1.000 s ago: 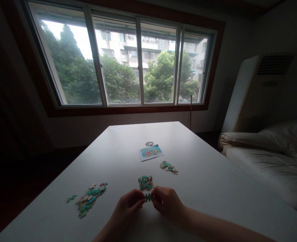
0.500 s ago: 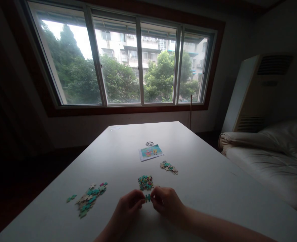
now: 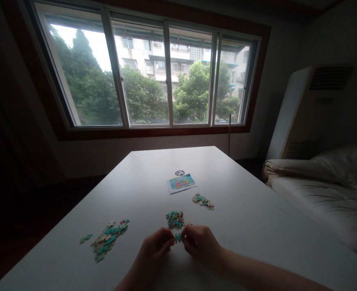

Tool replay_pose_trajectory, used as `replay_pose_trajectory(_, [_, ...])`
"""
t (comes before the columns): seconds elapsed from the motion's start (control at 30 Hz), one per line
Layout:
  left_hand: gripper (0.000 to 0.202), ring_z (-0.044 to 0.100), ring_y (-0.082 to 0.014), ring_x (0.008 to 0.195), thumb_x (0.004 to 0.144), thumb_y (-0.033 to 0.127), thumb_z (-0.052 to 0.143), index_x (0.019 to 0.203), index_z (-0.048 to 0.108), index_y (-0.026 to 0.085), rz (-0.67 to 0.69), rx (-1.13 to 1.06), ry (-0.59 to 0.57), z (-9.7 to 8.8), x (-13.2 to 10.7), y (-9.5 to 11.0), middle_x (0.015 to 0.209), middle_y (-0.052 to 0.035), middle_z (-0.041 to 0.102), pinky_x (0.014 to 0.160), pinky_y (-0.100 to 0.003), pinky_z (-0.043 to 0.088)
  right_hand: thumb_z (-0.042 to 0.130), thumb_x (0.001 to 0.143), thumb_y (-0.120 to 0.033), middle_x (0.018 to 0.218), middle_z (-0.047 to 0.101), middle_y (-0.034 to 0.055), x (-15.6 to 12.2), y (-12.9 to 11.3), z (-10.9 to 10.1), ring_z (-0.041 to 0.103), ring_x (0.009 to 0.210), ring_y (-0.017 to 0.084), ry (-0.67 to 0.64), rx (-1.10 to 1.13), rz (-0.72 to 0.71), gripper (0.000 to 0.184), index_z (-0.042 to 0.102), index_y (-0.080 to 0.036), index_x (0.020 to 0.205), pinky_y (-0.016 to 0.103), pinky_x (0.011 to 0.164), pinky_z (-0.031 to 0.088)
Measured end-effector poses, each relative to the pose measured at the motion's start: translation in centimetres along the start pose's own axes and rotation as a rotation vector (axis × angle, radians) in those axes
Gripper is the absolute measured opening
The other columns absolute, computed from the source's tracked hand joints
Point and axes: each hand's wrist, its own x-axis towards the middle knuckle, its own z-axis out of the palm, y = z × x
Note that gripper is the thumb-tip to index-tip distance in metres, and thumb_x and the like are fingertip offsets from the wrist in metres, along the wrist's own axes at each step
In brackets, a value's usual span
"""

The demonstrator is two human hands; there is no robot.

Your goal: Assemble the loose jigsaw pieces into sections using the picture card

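Note:
Small teal jigsaw puzzle pieces (image 3: 177,238) sit between my two hands, low over the white table. The fingertips of my left hand (image 3: 156,245) pinch them at the left side. From the right, my right hand (image 3: 198,241) pinches their other edge between thumb and forefinger. Whether the pieces are interlocked I cannot tell. Just beyond my fingers lies a compact, many-coloured patch of puzzle pieces (image 3: 175,219). A pale piece, partly hidden, lies by my right knuckles.
A loose heap of pieces (image 3: 107,239) lies to the left, with a small teal group (image 3: 85,238) beside it. Another heap (image 3: 203,201) lies to the right. Farther back are a picture card (image 3: 181,184) and a round black-and-white mark (image 3: 179,173). A sofa (image 3: 324,178) stands right of the table.

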Motion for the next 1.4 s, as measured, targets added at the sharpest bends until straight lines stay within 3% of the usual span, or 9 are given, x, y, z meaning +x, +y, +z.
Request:
replay_pose_trajectory(0.8, [0.015,0.051,-0.0121,0.057,0.074,0.031,0.060,0.071,0.061,0.017,0.018,0.075,0.043,0.05,0.06,-0.24,0.063,0.0003,0.061,0.054,-0.020,0.040,0.052,0.073,-0.012,0.060,0.061,-0.0018,-0.08,0.43,0.31,0.053,0.053,0.011,-0.017,-0.050,0.018,0.013,0.061,-0.019,0.076,0.018,0.053,0.036])
replay_pose_trajectory(1.0, [0.030,0.058,-0.0149,0.064,0.074,0.036,0.059,0.098,0.066,0.018,0.003,0.032,0.009,0.04,0.08,0.11,0.081,-0.0051,0.070,0.059,-0.022,0.044,0.050,0.077,-0.013,0.065,0.063,-0.0003,-0.05,0.44,0.30,0.056,0.057,0.011,-0.012,-0.034,-0.007,0.012,0.061,-0.019,0.079,0.018,0.056,0.037])
replay_pose_trajectory(1.23, [0.026,0.059,-0.0160,0.066,0.074,0.034,0.059,0.091,0.071,0.018,0.020,0.060,-0.013,-0.05,0.11,0.62,0.078,-0.0048,0.071,0.058,-0.021,0.043,0.049,0.078,-0.013,0.066,0.064,-0.0005,-0.03,0.25,0.06,0.057,0.058,0.012,-0.018,-0.034,-0.005,0.014,0.060,-0.019,0.081,0.018,0.057,0.038])
replay_pose_trajectory(1.4, [0.020,0.057,-0.0142,0.063,0.075,0.032,0.059,0.084,0.070,0.017,0.020,0.101,-0.008,0.04,0.03,0.62,0.072,-0.0029,0.068,0.056,-0.020,0.041,0.050,0.080,-0.017,0.061,0.061,-0.0031,-0.08,-0.14,-0.06,0.054,0.052,0.011,-0.016,-0.010,0.047,0.020,0.056,-0.019,0.099,0.019,0.053,0.035])
